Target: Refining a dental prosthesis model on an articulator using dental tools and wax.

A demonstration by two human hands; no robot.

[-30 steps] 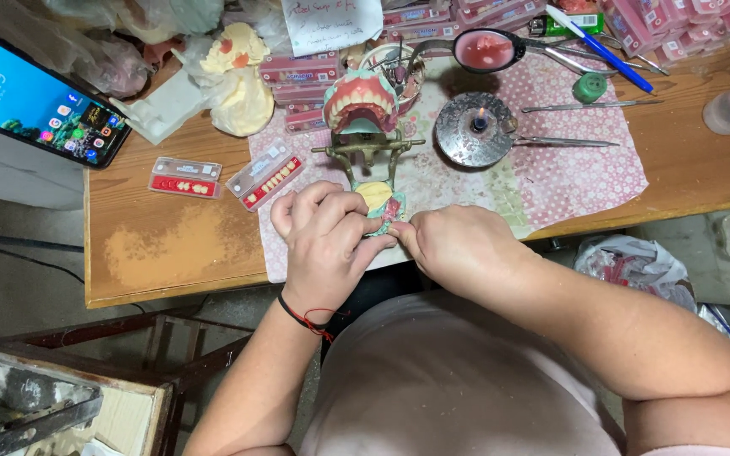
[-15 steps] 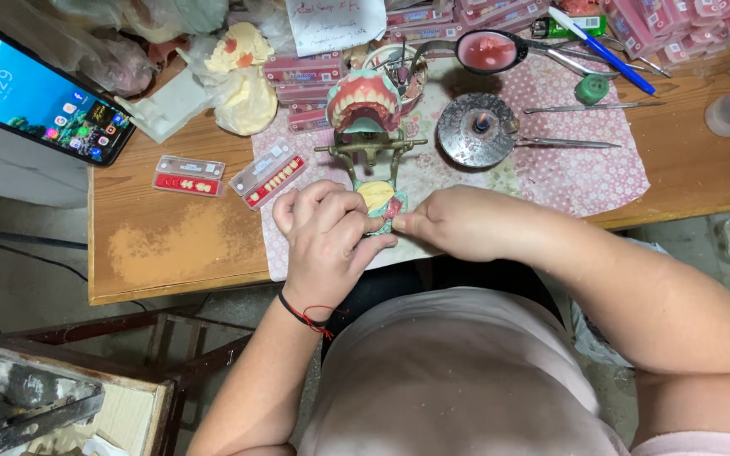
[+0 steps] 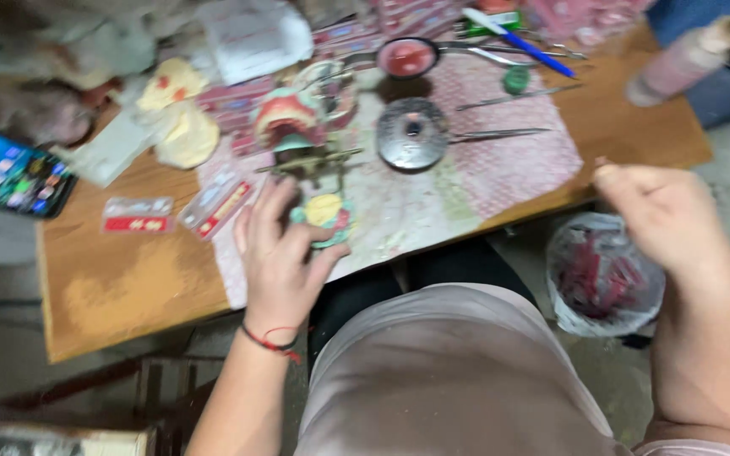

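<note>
Your left hand [image 3: 279, 257] sat at the near table edge [image 3: 137, 317], fingers curled around a small yellow-and-pink dental cast [image 3: 325, 213], thumb under it on the right side. The cast lay on the patterned cloth [image 3: 509, 160], just in front of the articulator [image 3: 297, 127], which stood upright with its crossbar close above your fingertips. Your right hand [image 3: 661, 215] was off the table past its right corner, above a plastic bag [image 3: 603, 274] of red bits; the fingers looked loosely bent and held nothing that I could see, though blur hid how wide they were.

Left of your left hand there was bare wood out to the front-left corner. Two tooth cards [image 3: 175, 211] lay just beyond that bare patch, near the cloth's left edge. A phone [image 3: 14, 173] overhung the table's left edge. Behind the cast, a round metal lid [image 3: 412, 133] sat mid-cloth with tweezers [image 3: 500, 133] touching its right side. A bowl [image 3: 405, 57] of pink wax and a blue pen [image 3: 521, 42] crowded the far edge. The right strip of wood beside the cloth was open, well apart from both hands.
</note>
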